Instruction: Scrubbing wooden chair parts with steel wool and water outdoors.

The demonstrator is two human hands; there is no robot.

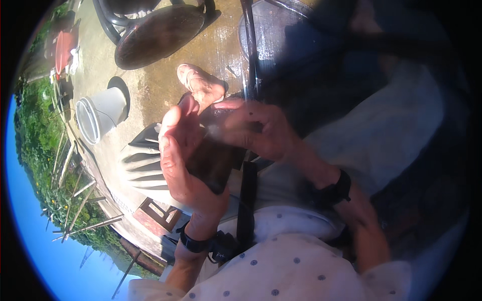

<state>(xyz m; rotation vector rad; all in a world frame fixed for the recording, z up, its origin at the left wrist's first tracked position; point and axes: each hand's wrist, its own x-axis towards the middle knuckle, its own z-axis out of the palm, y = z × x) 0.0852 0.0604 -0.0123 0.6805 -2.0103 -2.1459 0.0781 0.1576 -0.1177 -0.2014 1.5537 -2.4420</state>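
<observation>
Between my hands, above my lap, is a dark flat rectangular thing (215, 168) with rounded corners, much like a phone. My left hand (183, 150) cups it from the left, palm up, with the fingers curled along its side. At its far end, my right hand (263, 129) has thumb and fingers bent about a shiny, blurred part of it. Glare and shadow hide just where the right fingertips touch. Each wrist wears a black band. A bare foot (198, 85) rests on the ground just beyond my hands.
A white bucket (108, 111) stands on the concrete at the left. Beyond are a dark round stool (159, 37) and another round seat (276, 32). A red plastic thing (63, 52) lies far left. Bricks (150, 216) and wooden poles line the edge before greenery. Deep shadow covers the right side.
</observation>
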